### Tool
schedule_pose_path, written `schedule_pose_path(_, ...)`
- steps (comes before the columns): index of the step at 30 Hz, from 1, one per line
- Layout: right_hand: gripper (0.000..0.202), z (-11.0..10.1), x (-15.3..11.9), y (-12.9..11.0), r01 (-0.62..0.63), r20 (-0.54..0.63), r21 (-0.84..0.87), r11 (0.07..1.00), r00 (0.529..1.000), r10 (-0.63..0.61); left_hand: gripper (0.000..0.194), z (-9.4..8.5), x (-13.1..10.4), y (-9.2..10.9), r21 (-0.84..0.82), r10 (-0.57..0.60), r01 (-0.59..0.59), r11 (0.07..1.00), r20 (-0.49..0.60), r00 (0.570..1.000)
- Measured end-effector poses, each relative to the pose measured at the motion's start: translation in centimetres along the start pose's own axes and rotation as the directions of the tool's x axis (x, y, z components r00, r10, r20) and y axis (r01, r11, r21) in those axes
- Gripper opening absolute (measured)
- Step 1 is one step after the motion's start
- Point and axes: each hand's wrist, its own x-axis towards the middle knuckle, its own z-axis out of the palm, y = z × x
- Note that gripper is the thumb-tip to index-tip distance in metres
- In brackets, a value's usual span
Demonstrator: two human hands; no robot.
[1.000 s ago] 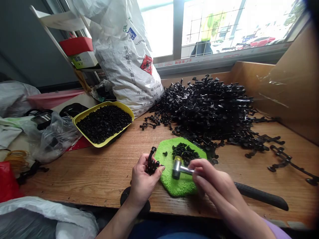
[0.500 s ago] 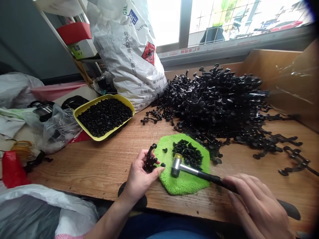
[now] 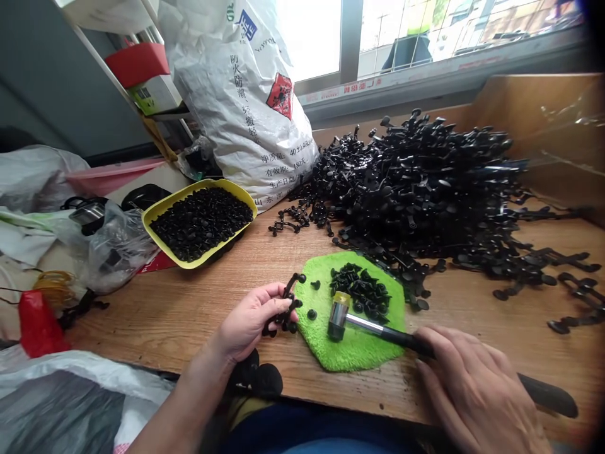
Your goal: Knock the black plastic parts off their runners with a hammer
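My left hand [image 3: 258, 318] pinches a black plastic sprue with round-headed pieces [image 3: 288, 306] at the left edge of the green cloth [image 3: 326, 356]. My right hand [image 3: 482, 381] is closed over the black handle of a mallet [image 3: 378, 328]. The mallet's head, yellow at one end and black at the other, rests on the cloth. Behind it lies a small heap of loose black plastic clips [image 3: 363, 290]. Two single clips sit apart on the cloth, between the heap and my left hand.
A large pile of black sprues [image 3: 416, 183] spreads over the back right of the wooden table [image 3: 198, 321]. A yellow basin [image 3: 184, 260] full of small black pieces stands left. Behind it leans a white woven sack [image 3: 241, 113]. Plastic bags [image 3: 113, 246] crowd the far left.
My left hand has drawn slightly left, its thumb now over the sprue. A single clip near its thumb now lies on the cloth apart from it. The right hand still holds the mallet.
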Motion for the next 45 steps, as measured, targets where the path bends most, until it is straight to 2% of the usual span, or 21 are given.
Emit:
schedule_pose_path(4,0.03,0.0,0.1,0.0,0.002,0.016,-0.012,1.0,1.0,-0.001,0.014,0.3,0.3,-0.7,-0.043,-0.049,0.047,0.998,-0.045,0.998)
schedule_pose_path(11,0.029,0.3,0.3,0.0,-0.004,0.042,-0.024,1.0,0.999,0.005,0.015,1.6,0.0,-1.8,-0.28,-0.078,0.037,0.959,-0.136,0.988)
schedule_pose_path(17,0.029,0.6,0.2,0.3,0.01,0.045,-0.034,0.999,0.999,-0.008,0.014,3.0,-0.4,-1.8,-0.322,-0.127,0.047,0.946,-0.234,0.964)
schedule_pose_path(25,0.031,0.5,0.1,0.1,-0.01,0.069,-0.02,1.0,0.998,0.011,0.015,4.3,-0.7,-2.4,-0.389,-0.145,-0.009,0.921,-0.364,0.92)
schedule_pose_path(28,0.029,0.5,0.2,0.1,-0.012,0.074,-0.019,1.0,0.997,0.014,0.019,4.4,-1.0,-2.3,-0.431,-0.131,-0.042,0.902,-0.364,0.922)
schedule_pose_path(33,0.03,0.6,0.4,0.2,0.011,0.062,-0.032,0.999,0.998,-0.009,0.022,4.5,-1.4,-2.0,-0.51,-0.121,-0.048,0.859,-0.292,0.949)
schedule_pose_path(42,0.031,0.5,0.3,0.4,0.019,0.039,-0.019,1.0,0.999,-0.019,0.02,4.9,-1.0,-2.9,-0.401,-0.108,-0.059,0.914,-0.381,0.918)
schedule_pose_path(45,0.03,0.4,0.4,0.4,0.025,0.028,-0.024,0.999,0.999,-0.025,0.017,4.8,-1.0,-2.9,-0.384,-0.104,-0.04,0.922,-0.347,0.932)
